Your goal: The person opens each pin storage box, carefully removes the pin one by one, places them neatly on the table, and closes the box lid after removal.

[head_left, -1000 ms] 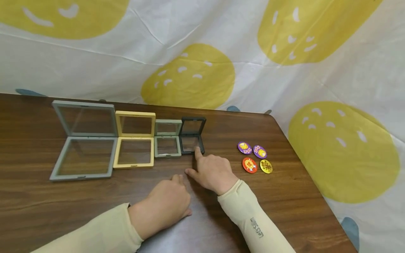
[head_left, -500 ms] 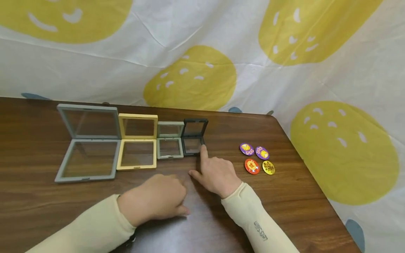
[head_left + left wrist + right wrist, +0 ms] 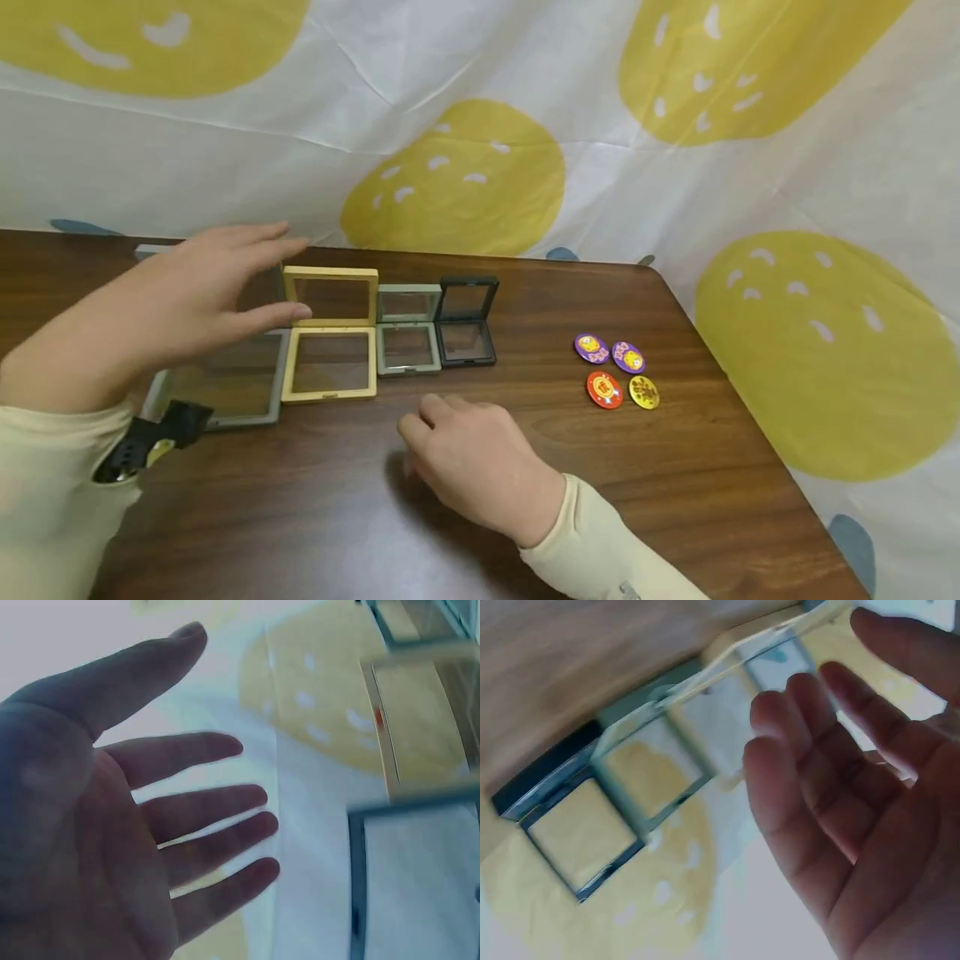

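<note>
Four hinged display frames stand unfolded in a row in the head view: a large grey one [image 3: 258, 417], a yellow one [image 3: 330, 396], a small pale green one [image 3: 408, 371] and a small black one [image 3: 467, 362]. My left hand [image 3: 180, 304] is raised over the grey frame and covers much of it. Its fingers are extended and spread with nothing in them, as the left wrist view shows. My right hand [image 3: 480, 462] is over the table in front of the green and black frames, fingers loosely bent. In the right wrist view its palm [image 3: 900, 847] holds nothing.
To the right on the wooden table [image 3: 720, 500] lie two purple round badges [image 3: 592, 348], a red one [image 3: 604, 389] and a gold one [image 3: 644, 392]. A white cloth with yellow shapes [image 3: 457, 183] hangs behind the table and along its right side.
My left hand has risen from the table's middle and gone left and away, up to the grey frame, its fingers spreading. My right hand has left the black frame's corner and drawn back leftward.
</note>
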A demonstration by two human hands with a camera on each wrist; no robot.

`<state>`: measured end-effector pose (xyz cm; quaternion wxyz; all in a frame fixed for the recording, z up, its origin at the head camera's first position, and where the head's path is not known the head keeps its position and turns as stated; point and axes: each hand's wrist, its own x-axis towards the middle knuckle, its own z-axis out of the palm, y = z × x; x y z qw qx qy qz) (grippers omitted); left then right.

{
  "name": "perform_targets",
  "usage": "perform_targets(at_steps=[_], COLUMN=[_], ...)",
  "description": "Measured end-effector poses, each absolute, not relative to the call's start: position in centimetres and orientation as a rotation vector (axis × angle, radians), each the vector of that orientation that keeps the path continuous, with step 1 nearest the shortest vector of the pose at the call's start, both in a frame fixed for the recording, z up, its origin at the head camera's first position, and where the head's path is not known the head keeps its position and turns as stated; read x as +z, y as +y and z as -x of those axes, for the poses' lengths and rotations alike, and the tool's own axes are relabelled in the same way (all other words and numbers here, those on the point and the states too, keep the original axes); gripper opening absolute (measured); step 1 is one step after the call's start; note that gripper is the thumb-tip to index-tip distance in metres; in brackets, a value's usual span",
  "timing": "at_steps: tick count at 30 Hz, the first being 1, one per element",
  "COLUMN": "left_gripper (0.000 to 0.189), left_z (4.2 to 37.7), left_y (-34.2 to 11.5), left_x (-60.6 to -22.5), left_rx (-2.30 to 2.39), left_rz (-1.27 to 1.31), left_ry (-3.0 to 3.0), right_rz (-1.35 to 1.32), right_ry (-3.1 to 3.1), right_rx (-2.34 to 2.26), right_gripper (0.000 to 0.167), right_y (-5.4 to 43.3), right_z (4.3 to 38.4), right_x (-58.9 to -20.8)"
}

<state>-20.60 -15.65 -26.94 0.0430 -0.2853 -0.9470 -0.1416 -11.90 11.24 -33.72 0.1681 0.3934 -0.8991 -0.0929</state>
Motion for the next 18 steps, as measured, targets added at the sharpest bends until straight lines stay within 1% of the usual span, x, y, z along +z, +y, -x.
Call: perform_targets(at_steps=[2,3,7,9,13,18], left_gripper=[0.063,0.06,0.051,0.049,0.043,0.034], left_z=[21.2,21.5,22.2,22.6,23.0,23.5], left_y=[-16.8,-17.2,-18.7,-19.2,-19.9,-20.2], left_x=[-27.0,-27.1,-27.6,-27.9,-28.4,-28.7], left_rx=[-0.437,-0.434,-0.409,-0.382,-0.285,-0.27], left_rz=[0.822,0.793,0.671,0.629,0.594,0.624], left_ry=[-2.924,-2.93,-2.932,-2.951,-2.942,-2.788], right_rz=[-1.122,-1.137,-1.145,-1.11,-1.081,-1.05], right_ry=[-2.53,-2.561,-2.824,-2.923,-2.93,-2.855], right_rx=[-0.314,-0.349,-0.5,-0.545,-0.551,-0.51], right_gripper=[0.02,0.024,0.051,0.058,0.056,0.049], right_y=[10.8,10.7,10.5,10.5,10.3,10.3], right_z=[11.1,10.7,9.8,9.8,9.9,10.0], right_x=[-33.7,-33.7,-34.0,-34.2,-34.8,-35.3])
